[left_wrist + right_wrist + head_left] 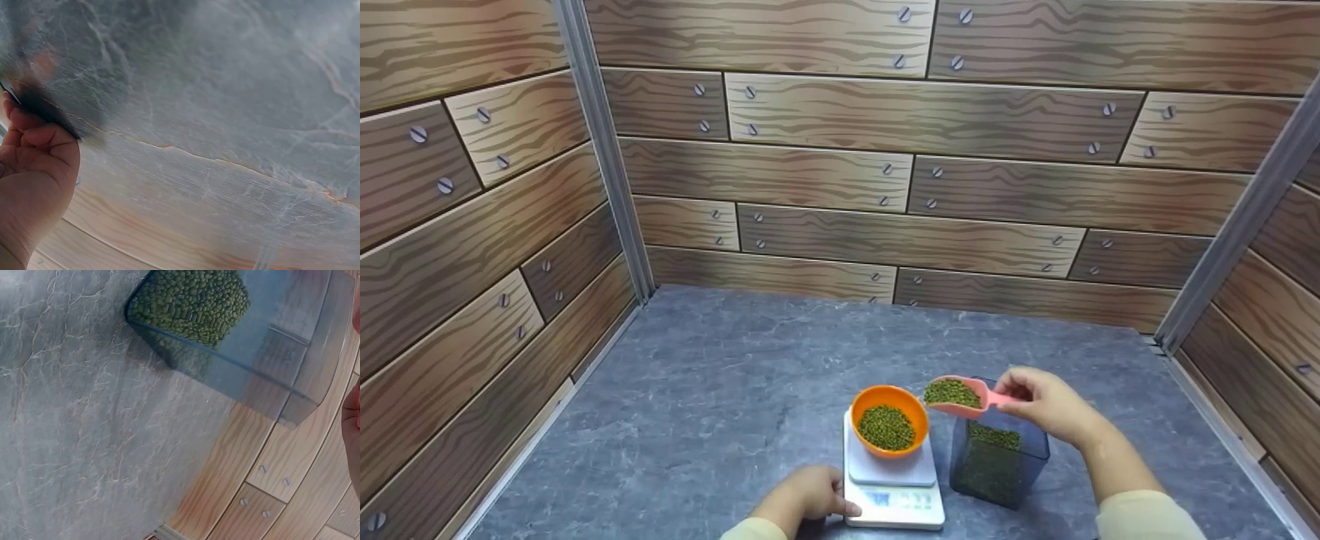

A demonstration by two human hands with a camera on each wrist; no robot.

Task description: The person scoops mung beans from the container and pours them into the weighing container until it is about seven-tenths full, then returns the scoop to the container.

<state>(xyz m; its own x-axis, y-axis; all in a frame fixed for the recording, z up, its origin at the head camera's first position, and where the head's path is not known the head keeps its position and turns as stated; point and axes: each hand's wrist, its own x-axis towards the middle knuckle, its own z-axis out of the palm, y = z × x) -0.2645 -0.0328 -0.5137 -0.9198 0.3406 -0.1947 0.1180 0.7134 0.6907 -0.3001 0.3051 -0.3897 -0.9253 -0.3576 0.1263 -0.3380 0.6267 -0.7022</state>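
My right hand grips the handle of a pink scoop heaped with green mung beans. The scoop is level, its tip close to the right rim of an orange bowl. More mung beans lie in that bowl, which stands on a white kitchen scale. Under the right hand stands a clear bluish container, part filled with beans; the right wrist view shows its wall close up. At the scale's front left corner my left hand pinches the edge, fingers curled.
A grey marbled tabletop spreads beneath everything. Wood-patterned walls enclose it at the back and both sides, with metal posts in the corners. The container stands just right of the scale.
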